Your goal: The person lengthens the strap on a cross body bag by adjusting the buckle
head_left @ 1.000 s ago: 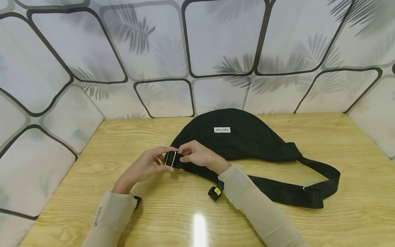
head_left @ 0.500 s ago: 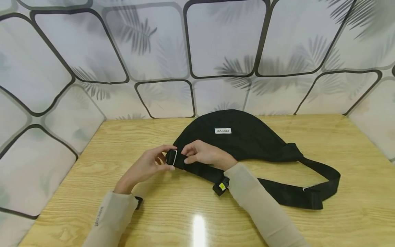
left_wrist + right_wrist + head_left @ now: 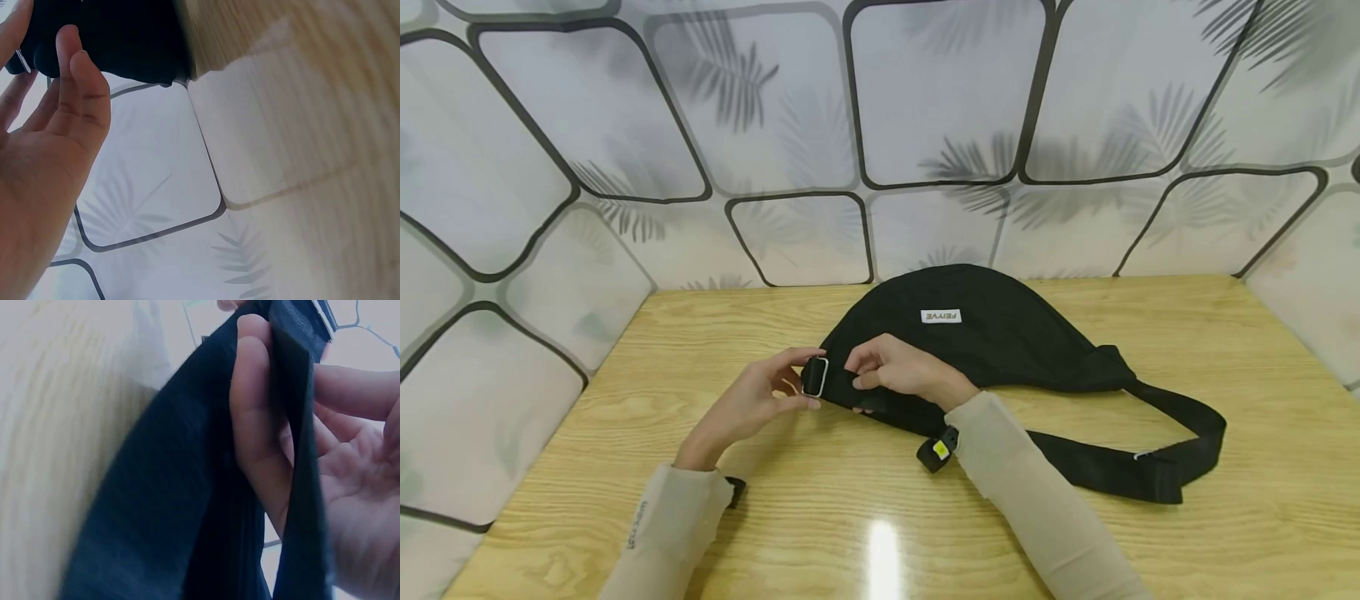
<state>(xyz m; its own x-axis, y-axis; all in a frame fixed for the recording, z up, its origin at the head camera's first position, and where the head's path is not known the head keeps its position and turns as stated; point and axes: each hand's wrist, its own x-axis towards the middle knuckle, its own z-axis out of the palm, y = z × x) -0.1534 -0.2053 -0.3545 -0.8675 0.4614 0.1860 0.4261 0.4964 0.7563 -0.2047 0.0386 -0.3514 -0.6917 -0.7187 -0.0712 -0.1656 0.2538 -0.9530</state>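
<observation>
1. Slider (image 3: 824,377) with a bright metal rim, spanned by the left hand (image 3: 748,408): thumb at its near side, fingertip at its far side. Probably held this way to steady the frame, with the webbing left visible through the middle.

2. Strap (image 3: 297,425) pinched between thumb and fingers of the right hand (image 3: 898,367), just right of the slider. Likely gripped so near for control over the short stretch between both hands.

3. Black half-moon bag (image 3: 977,350) beyond the right hand and stretching out to its right, resting on the desk (image 3: 790,517), white label (image 3: 941,317) inverted. Main weight apparently borne by the wood, not the hands.

4. Remaining strap looped well to the right of both hands, with a second metal edge (image 3: 1142,455) near the fold. Seemingly slack enough to yield to a light pull.

5. Far edge of the desk behind the bag's curved top, right against the patterned backdrop (image 3: 801,108). Little depth beyond the hands.

6. More room left of the left hand and on the near side of both. Right sleeve (image 3: 1022,492) across the strap: possible snag. Near edge out of view.
</observation>
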